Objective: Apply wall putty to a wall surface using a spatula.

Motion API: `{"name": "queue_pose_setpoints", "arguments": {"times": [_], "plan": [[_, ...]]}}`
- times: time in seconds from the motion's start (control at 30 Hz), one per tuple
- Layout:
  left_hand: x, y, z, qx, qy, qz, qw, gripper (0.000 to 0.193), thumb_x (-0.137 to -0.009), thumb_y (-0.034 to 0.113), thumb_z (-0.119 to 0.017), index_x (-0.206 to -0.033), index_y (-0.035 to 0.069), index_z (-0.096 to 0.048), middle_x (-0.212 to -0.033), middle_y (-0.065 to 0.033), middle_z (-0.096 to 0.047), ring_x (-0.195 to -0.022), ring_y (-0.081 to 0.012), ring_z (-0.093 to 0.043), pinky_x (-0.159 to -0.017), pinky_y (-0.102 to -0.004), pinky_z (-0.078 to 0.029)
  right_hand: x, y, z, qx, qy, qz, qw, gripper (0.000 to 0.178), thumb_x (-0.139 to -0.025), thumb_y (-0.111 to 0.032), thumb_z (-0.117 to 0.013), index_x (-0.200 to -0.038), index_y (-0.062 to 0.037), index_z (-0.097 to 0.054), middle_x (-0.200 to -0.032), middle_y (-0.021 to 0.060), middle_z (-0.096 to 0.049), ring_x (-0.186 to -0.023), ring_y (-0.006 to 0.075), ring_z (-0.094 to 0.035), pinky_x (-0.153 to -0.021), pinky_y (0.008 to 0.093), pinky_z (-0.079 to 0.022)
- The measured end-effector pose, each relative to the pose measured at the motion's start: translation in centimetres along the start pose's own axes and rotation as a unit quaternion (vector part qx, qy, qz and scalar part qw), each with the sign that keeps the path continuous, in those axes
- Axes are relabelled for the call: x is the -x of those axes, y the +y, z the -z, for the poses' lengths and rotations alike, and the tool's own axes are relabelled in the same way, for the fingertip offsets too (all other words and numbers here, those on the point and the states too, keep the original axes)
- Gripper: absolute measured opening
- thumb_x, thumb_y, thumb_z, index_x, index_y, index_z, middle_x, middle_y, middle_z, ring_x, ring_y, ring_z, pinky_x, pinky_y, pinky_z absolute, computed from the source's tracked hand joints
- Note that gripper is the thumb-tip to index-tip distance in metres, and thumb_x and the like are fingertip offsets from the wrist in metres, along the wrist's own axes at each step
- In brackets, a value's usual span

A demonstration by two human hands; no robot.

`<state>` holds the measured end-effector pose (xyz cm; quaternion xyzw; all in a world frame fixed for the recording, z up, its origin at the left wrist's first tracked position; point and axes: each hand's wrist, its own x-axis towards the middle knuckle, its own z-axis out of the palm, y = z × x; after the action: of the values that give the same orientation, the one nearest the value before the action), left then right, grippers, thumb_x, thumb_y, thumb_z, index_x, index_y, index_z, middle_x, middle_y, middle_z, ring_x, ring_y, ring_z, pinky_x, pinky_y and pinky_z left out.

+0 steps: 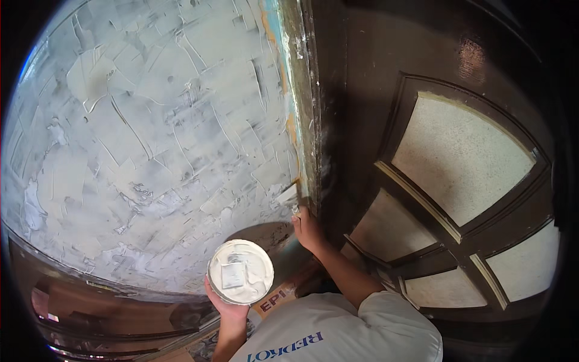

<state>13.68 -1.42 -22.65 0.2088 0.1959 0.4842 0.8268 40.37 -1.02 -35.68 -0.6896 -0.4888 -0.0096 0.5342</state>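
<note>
One round white tub of thick white filler (240,271) is in view, with one flat putty blade (233,274) lying in it. A second flat blade (287,194) meets the one rough, white-plastered wall (151,133). One dark brown wooden door (422,151) has four frosted glass panes (461,160). Two bare hands show.

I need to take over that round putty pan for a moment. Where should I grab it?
Cup the putty pan from underneath, as the left hand does: its open face is full of wet putty and a second blade lies in it, so only the underside and rim are clean.
</note>
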Motion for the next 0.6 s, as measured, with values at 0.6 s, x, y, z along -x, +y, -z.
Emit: {"name": "queue_pose_setpoints", "arguments": {"times": [0.6], "plan": [[0.2, 0.4, 2.1, 0.011, -0.021, -0.011, 1.000, 0.061, -0.097, 0.050, -0.029, -0.141, 0.010, -0.046, -0.142, -0.0096, -0.048, -0.130, -0.0302, -0.045, -0.109, -0.0479, -0.036, -1.7, -2.6, 1.2, -0.059, 0.010, -0.023, 0.998, 0.030, -0.094, -0.023, -0.056, -0.115, -0.0021, -0.049, -0.085, 0.0241, -0.061, -0.082, 0.0461, -0.059, -0.066, 0.0504, -0.046]]}}
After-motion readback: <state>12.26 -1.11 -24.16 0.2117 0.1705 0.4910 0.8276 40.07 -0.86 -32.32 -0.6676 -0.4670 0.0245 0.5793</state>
